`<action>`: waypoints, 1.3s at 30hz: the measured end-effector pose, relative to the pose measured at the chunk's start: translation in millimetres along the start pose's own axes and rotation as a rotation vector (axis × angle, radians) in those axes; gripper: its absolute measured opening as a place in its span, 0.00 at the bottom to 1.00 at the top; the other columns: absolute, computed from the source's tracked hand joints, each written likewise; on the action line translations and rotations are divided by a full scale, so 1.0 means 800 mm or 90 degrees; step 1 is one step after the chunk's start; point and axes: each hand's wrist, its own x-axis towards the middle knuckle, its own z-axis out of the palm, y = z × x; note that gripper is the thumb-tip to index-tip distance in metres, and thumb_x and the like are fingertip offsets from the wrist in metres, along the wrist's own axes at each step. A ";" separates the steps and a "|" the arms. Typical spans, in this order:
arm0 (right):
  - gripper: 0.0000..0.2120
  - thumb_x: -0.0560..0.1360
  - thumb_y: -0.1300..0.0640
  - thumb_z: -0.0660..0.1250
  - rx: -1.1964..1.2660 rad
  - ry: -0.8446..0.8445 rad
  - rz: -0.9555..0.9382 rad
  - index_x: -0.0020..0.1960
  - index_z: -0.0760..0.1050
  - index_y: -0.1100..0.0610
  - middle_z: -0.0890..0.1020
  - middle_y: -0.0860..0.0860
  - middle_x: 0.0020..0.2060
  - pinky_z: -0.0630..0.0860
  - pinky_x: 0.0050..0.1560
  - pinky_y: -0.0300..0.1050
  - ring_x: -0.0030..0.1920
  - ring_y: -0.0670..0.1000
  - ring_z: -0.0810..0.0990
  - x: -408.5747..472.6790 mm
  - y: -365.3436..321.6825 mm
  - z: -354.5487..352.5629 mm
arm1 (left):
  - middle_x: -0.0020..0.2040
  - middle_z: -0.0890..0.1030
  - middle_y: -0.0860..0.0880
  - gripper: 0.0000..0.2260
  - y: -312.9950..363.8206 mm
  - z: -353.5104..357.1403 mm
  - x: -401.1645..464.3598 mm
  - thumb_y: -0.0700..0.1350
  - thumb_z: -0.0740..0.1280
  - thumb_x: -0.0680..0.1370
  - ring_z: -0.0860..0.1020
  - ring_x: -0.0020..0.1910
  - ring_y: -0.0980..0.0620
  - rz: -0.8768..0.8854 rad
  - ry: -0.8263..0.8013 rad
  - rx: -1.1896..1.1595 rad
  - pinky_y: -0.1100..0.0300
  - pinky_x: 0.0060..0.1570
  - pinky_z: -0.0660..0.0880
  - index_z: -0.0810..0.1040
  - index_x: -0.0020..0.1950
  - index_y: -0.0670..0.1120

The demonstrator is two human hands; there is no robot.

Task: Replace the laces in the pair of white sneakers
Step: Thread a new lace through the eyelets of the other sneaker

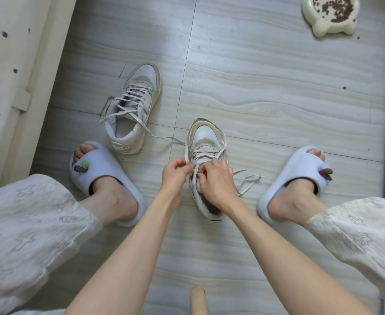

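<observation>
Two white sneakers stand on the floor. The near sneaker [206, 142] points away from me, between my feet. My left hand [175, 176] pinches its white lace [247, 181] at the left eyelets. My right hand [216, 181] pinches the lace at the right eyelets and covers the tongue. A loose loop of that lace trails right onto the floor. The far sneaker [133, 105] stands to the upper left, fully laced, with one lace end running toward the near sneaker.
My feet wear pale blue slippers, left [106, 178] and right [300, 183], flanking the near sneaker. A cream pet bowl [330, 14] with kibble sits at top right. A cream padded edge [12, 76] runs along the left. A wooden stick end [198, 298] shows at the bottom.
</observation>
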 end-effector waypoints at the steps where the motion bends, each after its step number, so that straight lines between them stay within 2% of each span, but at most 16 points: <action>1: 0.09 0.77 0.56 0.60 0.005 0.000 -0.004 0.51 0.76 0.59 0.76 0.55 0.52 0.62 0.55 0.49 0.57 0.58 0.69 -0.001 0.001 -0.002 | 0.38 0.78 0.50 0.07 0.008 -0.001 -0.002 0.34 0.65 0.74 0.74 0.38 0.55 0.010 -0.015 -0.027 0.63 0.39 0.67 0.75 0.43 0.46; 4: 0.09 0.78 0.56 0.58 -0.012 -0.033 -0.001 0.52 0.75 0.58 0.75 0.55 0.53 0.62 0.55 0.49 0.58 0.58 0.68 -0.003 0.003 -0.008 | 0.34 0.78 0.50 0.08 0.043 -0.003 -0.004 0.34 0.62 0.76 0.76 0.35 0.55 0.082 -0.072 -0.087 0.65 0.39 0.72 0.76 0.43 0.46; 7: 0.10 0.78 0.55 0.58 -0.012 -0.044 0.020 0.52 0.75 0.57 0.75 0.54 0.54 0.62 0.56 0.49 0.59 0.57 0.68 -0.005 0.003 -0.013 | 0.36 0.79 0.51 0.03 0.072 0.002 -0.007 0.39 0.64 0.78 0.78 0.38 0.54 0.141 -0.137 0.024 0.61 0.47 0.74 0.77 0.48 0.44; 9: 0.10 0.78 0.55 0.58 0.006 -0.047 0.042 0.53 0.76 0.58 0.75 0.55 0.55 0.63 0.57 0.50 0.59 0.58 0.68 -0.004 0.002 -0.017 | 0.39 0.80 0.50 0.07 0.080 0.009 -0.009 0.41 0.64 0.78 0.78 0.39 0.54 0.131 -0.163 0.089 0.59 0.51 0.75 0.76 0.55 0.41; 11: 0.11 0.78 0.56 0.58 0.031 -0.051 0.062 0.52 0.77 0.58 0.76 0.57 0.55 0.65 0.58 0.51 0.59 0.60 0.69 -0.003 0.002 -0.020 | 0.39 0.79 0.49 0.07 0.088 0.016 -0.006 0.41 0.63 0.79 0.77 0.38 0.54 0.093 -0.165 0.080 0.60 0.48 0.75 0.75 0.55 0.41; 13: 0.11 0.77 0.57 0.59 0.056 -0.056 0.071 0.48 0.79 0.58 0.78 0.58 0.53 0.66 0.57 0.51 0.57 0.61 0.71 -0.001 0.004 -0.021 | 0.38 0.77 0.49 0.04 0.099 0.020 -0.002 0.40 0.62 0.79 0.76 0.36 0.54 0.053 -0.147 0.040 0.64 0.42 0.74 0.75 0.51 0.42; 16: 0.10 0.76 0.58 0.61 0.081 -0.074 0.069 0.45 0.80 0.58 0.80 0.59 0.49 0.67 0.55 0.49 0.55 0.61 0.73 -0.003 0.009 -0.018 | 0.39 0.78 0.49 0.02 0.106 0.023 0.015 0.42 0.63 0.79 0.76 0.34 0.55 0.050 -0.119 0.068 0.67 0.35 0.73 0.75 0.47 0.45; 18: 0.09 0.75 0.59 0.62 0.101 -0.084 0.062 0.43 0.81 0.58 0.80 0.58 0.47 0.67 0.53 0.48 0.54 0.60 0.73 -0.003 0.013 -0.016 | 0.36 0.78 0.49 0.02 0.103 0.026 0.024 0.42 0.64 0.78 0.76 0.28 0.57 0.046 -0.111 0.095 0.68 0.30 0.71 0.75 0.47 0.44; 20: 0.09 0.75 0.60 0.62 0.118 -0.093 0.055 0.42 0.81 0.58 0.80 0.57 0.46 0.67 0.52 0.48 0.52 0.59 0.72 -0.003 0.017 -0.013 | 0.33 0.76 0.49 0.04 0.096 0.029 0.035 0.41 0.65 0.78 0.71 0.20 0.60 0.036 -0.069 0.148 0.67 0.26 0.67 0.76 0.42 0.45; 22: 0.09 0.74 0.60 0.62 0.130 -0.099 0.042 0.40 0.80 0.57 0.80 0.57 0.44 0.67 0.51 0.48 0.51 0.60 0.73 -0.003 0.020 -0.011 | 0.31 0.75 0.49 0.07 0.089 0.034 0.049 0.40 0.65 0.77 0.67 0.16 0.60 0.022 -0.027 0.209 0.65 0.26 0.64 0.75 0.38 0.45; 25: 0.08 0.74 0.61 0.62 0.135 -0.103 0.030 0.39 0.79 0.57 0.79 0.57 0.43 0.67 0.50 0.48 0.51 0.60 0.72 -0.005 0.021 -0.009 | 0.31 0.75 0.48 0.09 0.085 0.049 0.069 0.38 0.60 0.77 0.70 0.17 0.58 0.025 0.001 0.221 0.63 0.27 0.64 0.71 0.36 0.46; 28: 0.08 0.74 0.60 0.62 0.133 -0.111 0.027 0.42 0.79 0.59 0.78 0.57 0.46 0.67 0.53 0.48 0.53 0.59 0.71 -0.005 0.021 -0.010 | 0.35 0.77 0.48 0.06 0.097 0.066 0.084 0.40 0.58 0.80 0.73 0.22 0.56 0.027 -0.019 0.123 0.65 0.27 0.70 0.69 0.43 0.46; 30: 0.08 0.75 0.59 0.62 0.134 -0.114 0.028 0.44 0.80 0.59 0.78 0.57 0.47 0.67 0.54 0.48 0.54 0.59 0.71 -0.003 0.021 -0.010 | 0.35 0.77 0.48 0.05 0.108 0.075 0.089 0.42 0.59 0.80 0.72 0.23 0.56 0.065 -0.085 0.164 0.65 0.26 0.69 0.71 0.45 0.45; 33: 0.08 0.76 0.59 0.62 0.149 -0.118 0.032 0.47 0.80 0.59 0.79 0.57 0.48 0.66 0.55 0.48 0.55 0.58 0.71 0.000 0.022 -0.013 | 0.35 0.77 0.48 0.05 0.124 0.084 0.085 0.40 0.59 0.80 0.70 0.26 0.54 0.192 -0.173 0.242 0.64 0.30 0.69 0.73 0.47 0.45; 36: 0.08 0.76 0.59 0.62 0.154 -0.124 0.026 0.46 0.80 0.59 0.79 0.57 0.47 0.65 0.53 0.47 0.54 0.58 0.71 0.000 0.023 -0.017 | 0.36 0.79 0.48 0.13 0.134 0.084 0.077 0.34 0.53 0.79 0.72 0.26 0.56 0.325 -0.148 0.287 0.63 0.34 0.72 0.74 0.50 0.46; 39: 0.09 0.76 0.59 0.61 0.146 -0.140 0.034 0.46 0.80 0.60 0.80 0.58 0.48 0.67 0.53 0.47 0.55 0.59 0.72 0.000 0.020 -0.018 | 0.34 0.77 0.49 0.17 0.129 0.064 0.067 0.31 0.50 0.76 0.72 0.24 0.59 0.389 -0.055 0.279 0.60 0.35 0.72 0.74 0.45 0.48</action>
